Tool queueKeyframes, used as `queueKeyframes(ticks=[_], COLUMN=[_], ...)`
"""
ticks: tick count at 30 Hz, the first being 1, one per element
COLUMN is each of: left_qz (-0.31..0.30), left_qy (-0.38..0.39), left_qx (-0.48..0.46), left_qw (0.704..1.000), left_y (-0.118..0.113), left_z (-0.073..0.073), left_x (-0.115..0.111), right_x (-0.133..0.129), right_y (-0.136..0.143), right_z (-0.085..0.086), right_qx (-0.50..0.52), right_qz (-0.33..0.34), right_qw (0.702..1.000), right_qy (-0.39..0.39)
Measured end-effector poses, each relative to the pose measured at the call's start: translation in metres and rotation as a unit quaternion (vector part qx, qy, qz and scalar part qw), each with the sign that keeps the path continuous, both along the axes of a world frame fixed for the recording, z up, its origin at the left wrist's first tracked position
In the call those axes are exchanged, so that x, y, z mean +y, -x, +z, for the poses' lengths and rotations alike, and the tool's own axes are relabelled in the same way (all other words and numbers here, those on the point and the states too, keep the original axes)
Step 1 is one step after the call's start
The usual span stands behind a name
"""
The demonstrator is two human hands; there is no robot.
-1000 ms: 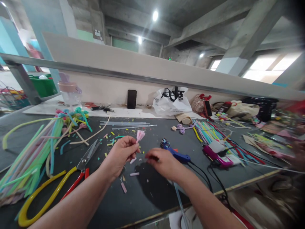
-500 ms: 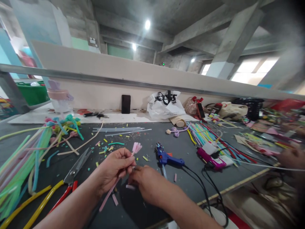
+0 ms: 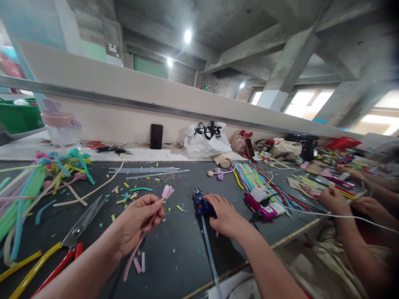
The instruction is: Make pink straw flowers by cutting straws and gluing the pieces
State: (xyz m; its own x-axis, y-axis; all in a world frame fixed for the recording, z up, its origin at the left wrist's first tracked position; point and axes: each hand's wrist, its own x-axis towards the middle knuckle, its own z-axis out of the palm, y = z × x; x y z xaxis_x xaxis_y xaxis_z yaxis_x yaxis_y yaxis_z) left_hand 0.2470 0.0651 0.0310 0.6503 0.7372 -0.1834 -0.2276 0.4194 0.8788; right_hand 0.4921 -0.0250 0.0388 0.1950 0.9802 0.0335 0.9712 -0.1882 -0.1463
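Observation:
My left hand [image 3: 144, 216] pinches a pink fuzzy stem [image 3: 132, 259]. Its tufted, flower-like pink tip [image 3: 167, 191] sticks out above the thumb and finger, and the tail hangs below. My right hand [image 3: 226, 214] curls over the handle of a blue glue gun [image 3: 200, 203], hiding most of that handle. A long clear glue stick [image 3: 208, 245] runs from the gun's back toward me. Cut pink pieces [image 3: 137, 265] lie below my left hand. Large scissors [image 3: 76, 232] with red grips lie open to the left.
Bundles of coloured fuzzy stems [image 3: 18, 199] lie at left and to the right [image 3: 249, 174]. Spare glue sticks [image 3: 146, 170], a phone [image 3: 156, 136], a white bag [image 3: 205, 139] and a purple plug device [image 3: 260, 205] with cables are around. A co-worker's hands [image 3: 333, 201] are at right.
My right hand has left the pink stem and moved right onto the glue gun, whose glue stick now shows longer. My left hand still holds the stem. The view has swung right.

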Motion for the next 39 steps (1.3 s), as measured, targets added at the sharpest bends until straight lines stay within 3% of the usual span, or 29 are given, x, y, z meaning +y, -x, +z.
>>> queueKeyframes(ticks=[8,12,18,20,22,24,29,32,39], left_qz=[-0.022,-0.022,-0.008,-0.007,-0.004,-0.002,0.002,0.007,0.018], left_qy=[-0.001,0.010,0.028,0.031,0.030,0.028,0.020,0.003,-0.019], left_qx=[-0.015,-0.018,-0.027,-0.033,-0.038,-0.044,-0.043,-0.036,-0.025], left_qw=[1.000,1.000,0.999,0.999,0.999,0.999,0.999,0.999,0.999], left_y=[0.001,0.002,0.002,0.002,0.002,0.002,0.002,0.001,-0.001], left_z=[-0.001,0.000,0.003,0.002,0.001,0.000,0.000,0.002,0.001], left_x=[0.000,0.002,0.002,0.002,0.002,0.003,0.002,0.001,0.001], right_x=[0.010,0.017,0.014,0.007,-0.002,-0.008,-0.012,-0.011,-0.010], right_y=[0.000,-0.007,-0.014,-0.005,0.012,0.032,0.067,0.073,0.075], right_z=[-0.013,-0.009,0.009,0.010,0.007,0.002,0.003,0.008,0.007], right_qx=[-0.028,0.013,0.146,0.221,0.321,0.354,0.303,0.259,0.211], right_qz=[-0.078,-0.098,-0.109,-0.083,-0.062,-0.050,0.025,0.063,0.069], right_qw=[0.997,0.993,0.971,0.955,0.920,0.907,0.926,0.936,0.938], right_qy=[-0.006,-0.064,-0.153,-0.177,-0.215,-0.223,-0.225,-0.229,-0.266])
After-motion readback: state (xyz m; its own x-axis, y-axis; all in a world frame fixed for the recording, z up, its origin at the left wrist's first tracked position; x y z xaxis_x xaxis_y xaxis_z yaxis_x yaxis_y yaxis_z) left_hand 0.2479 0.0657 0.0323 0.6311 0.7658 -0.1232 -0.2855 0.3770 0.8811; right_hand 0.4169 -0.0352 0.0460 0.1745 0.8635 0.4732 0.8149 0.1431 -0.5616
